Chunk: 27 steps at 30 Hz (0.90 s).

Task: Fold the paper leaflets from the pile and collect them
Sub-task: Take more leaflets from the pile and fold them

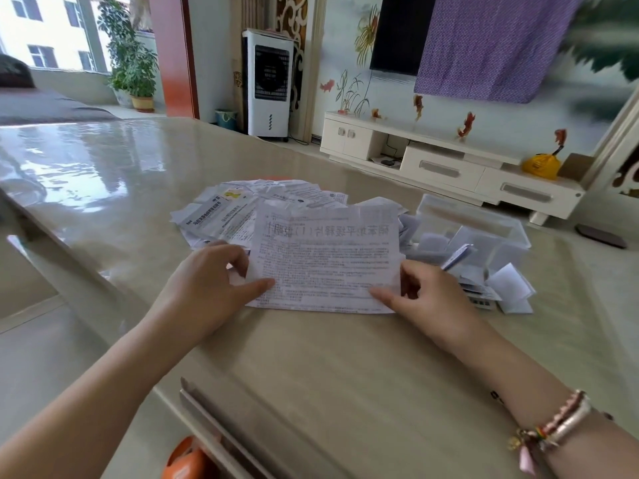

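Leaflet in hand: a white, creased paper leaflet (325,257) printed with small black text lies partly flat on the table, its far edge raised; the print reads upside down from the wearer's side.
Left hand: the left hand (211,288) pinches the leaflet's left edge, thumb on top of the sheet and curled fingers behind it.
Right hand: the right hand (425,295) pinches the right edge the same way, thumb lying across the lower right corner, fingers bent behind the paper.
Pile: a loose heap of unfolded white printed leaflets (242,209) lies just beyond the held sheet, partly covered by it.
Box: a clear plastic rectangular box (484,226) stands to the right of the sheet, with small folded white papers inside.
Folded pieces: several small folded white paper squares (508,292) lie on the table just in front of the box, near the right hand.
Table: a glossy beige stone-look table (311,375) carries all of it.
Wrist: a beaded bracelet with a pink charm (549,433) sits on the right forearm.
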{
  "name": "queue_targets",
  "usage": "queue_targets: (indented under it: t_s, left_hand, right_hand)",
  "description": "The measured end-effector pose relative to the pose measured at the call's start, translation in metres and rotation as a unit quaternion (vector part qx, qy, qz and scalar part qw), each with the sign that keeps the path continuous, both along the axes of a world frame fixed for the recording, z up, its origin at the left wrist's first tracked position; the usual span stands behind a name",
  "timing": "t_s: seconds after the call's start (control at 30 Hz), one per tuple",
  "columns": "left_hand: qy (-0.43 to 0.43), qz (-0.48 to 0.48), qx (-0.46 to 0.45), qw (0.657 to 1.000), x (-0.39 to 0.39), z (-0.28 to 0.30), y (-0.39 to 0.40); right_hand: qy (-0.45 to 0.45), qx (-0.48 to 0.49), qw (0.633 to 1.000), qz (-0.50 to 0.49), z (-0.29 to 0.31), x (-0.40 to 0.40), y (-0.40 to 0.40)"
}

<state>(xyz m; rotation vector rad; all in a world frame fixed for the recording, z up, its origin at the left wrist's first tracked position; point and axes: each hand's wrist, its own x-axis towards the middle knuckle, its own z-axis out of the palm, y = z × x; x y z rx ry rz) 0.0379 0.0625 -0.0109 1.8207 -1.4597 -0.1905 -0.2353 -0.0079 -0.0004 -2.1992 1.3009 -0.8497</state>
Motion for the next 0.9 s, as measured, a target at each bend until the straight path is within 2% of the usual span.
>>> queue_targets:
  t_s: [0.07,0.17,0.27,0.37,0.5,0.67,0.73,0.9]
  left_hand:
    - [-0.048,0.020,-0.004,0.999,-0.004,0.001,0.002]
    - [-0.060,0.010,-0.022,0.998,-0.003,-0.003,0.002]
    - [-0.141,-0.100,-0.048,0.984,-0.005,-0.003,0.005]
    - [-0.186,-0.174,0.004,0.967,-0.013,-0.006,0.005]
    - [-0.202,-0.177,0.034,0.963,-0.017,-0.011,0.002]
    - [-0.250,-0.187,0.006,0.950,-0.019,0.000,0.003]
    - [-0.264,-0.198,0.003,0.944,-0.019,0.002,0.003]
    - [-0.269,-0.225,-0.070,0.934,-0.015,0.001,0.004]
  right_hand:
    - [0.018,-0.014,1.000,-0.013,-0.001,0.002,0.001]
    - [0.081,-0.068,0.993,-0.043,-0.001,0.002,0.002]
    - [0.094,-0.137,0.986,-0.010,0.000,0.002,0.005]
    - [0.122,-0.180,0.973,0.075,0.000,0.003,0.007]
    - [0.196,-0.156,0.960,0.126,-0.004,0.004,0.006]
    - [0.195,-0.070,0.972,0.113,-0.005,0.000,0.007]
    - [0.198,-0.085,0.970,0.112,-0.005,0.001,0.005]
    - [0.197,-0.108,0.967,0.121,-0.002,0.000,0.005]
